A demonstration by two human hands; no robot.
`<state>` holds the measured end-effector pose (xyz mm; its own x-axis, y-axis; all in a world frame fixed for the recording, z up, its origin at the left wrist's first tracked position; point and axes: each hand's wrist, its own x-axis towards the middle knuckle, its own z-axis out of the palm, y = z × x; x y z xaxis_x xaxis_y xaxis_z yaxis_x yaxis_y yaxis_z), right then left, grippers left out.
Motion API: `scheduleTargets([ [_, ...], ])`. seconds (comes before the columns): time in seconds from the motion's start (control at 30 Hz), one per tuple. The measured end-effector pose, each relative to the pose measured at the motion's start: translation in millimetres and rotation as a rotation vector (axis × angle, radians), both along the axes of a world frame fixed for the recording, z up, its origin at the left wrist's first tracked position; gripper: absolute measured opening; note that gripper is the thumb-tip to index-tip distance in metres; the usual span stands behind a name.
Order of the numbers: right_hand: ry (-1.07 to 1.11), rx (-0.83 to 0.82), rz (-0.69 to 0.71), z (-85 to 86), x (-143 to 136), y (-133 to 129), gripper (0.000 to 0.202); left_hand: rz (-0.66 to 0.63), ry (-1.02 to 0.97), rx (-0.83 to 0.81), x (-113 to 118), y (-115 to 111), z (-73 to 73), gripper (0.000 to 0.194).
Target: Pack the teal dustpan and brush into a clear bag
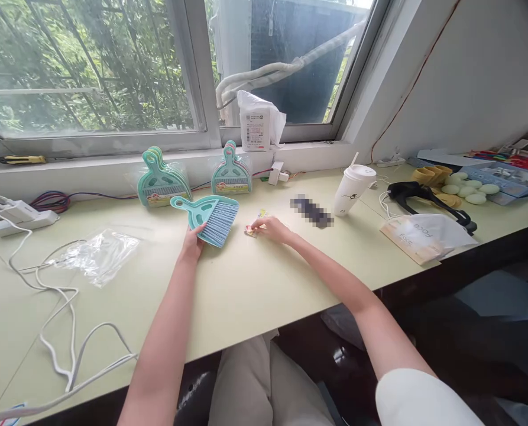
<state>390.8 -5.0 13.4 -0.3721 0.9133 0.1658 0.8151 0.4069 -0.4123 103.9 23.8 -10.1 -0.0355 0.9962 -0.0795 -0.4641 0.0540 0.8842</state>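
My left hand (194, 241) grips a mint-green dustpan (196, 212) by its lower left edge, tilted just above the table. A small brush (223, 222) with grey-blue bristles lies nested in that dustpan. To the right, my right hand (270, 228) pinches a small colourful printed label (250, 231) at the tabletop; a further yellow-green printed piece (262, 213) shows just behind the fingers. Against the wall at the back stand two packed stacks of similar dustpan sets, the left stack (161, 180) and the right stack (231, 171), in clear wrapping.
A crumpled clear plastic bag (106, 254) and white cables (71, 313) lie on the left. At the right stand a white paper cup (353, 189) with a straw, a blurred dark object (311, 211), a tissue pack (412, 239) and a black tool-like frame (423, 198).
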Motion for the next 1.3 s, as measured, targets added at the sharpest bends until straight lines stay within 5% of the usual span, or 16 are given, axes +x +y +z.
scheduleTargets([
  [0.13, 0.000, 0.022, -0.076, -2.6, 7, -41, 0.037, -0.036, -0.006, 0.013, 2, -4, -0.6, 0.056],
  [0.27, -0.093, -0.114, -0.151, -13.1, 0, -53, 0.054, -0.027, -0.003, 0.025, 2, -13, -0.9, 0.060],
  [0.43, 0.116, -0.064, -0.346, -12.1, -7, -40, 0.033, -0.018, -0.012, 0.014, -1, -25, 0.0, 0.057],
  [0.63, 0.408, 0.182, -0.519, 20.0, -42, -14, 0.053, -0.020, -0.005, -0.008, 1, -31, 3.7, 0.049],
  [0.87, 0.029, 0.068, -0.123, -5.8, -123, -44, 0.057, -0.109, -0.023, 0.068, 9, -42, 12.2, 0.054],
  [1.03, 0.024, 0.055, -0.185, -12.6, -118, -50, 0.057, -0.157, 0.014, 0.116, 14, -42, 9.1, 0.069],
  [1.17, 0.227, 0.070, -0.253, -16.0, -114, -47, 0.053, -0.136, 0.048, 0.117, 15, -40, 5.4, 0.077],
  [1.3, 0.797, 0.026, -0.397, -24.3, -113, -39, 0.070, -0.151, 0.078, 0.137, 17, -42, 7.1, 0.080],
])
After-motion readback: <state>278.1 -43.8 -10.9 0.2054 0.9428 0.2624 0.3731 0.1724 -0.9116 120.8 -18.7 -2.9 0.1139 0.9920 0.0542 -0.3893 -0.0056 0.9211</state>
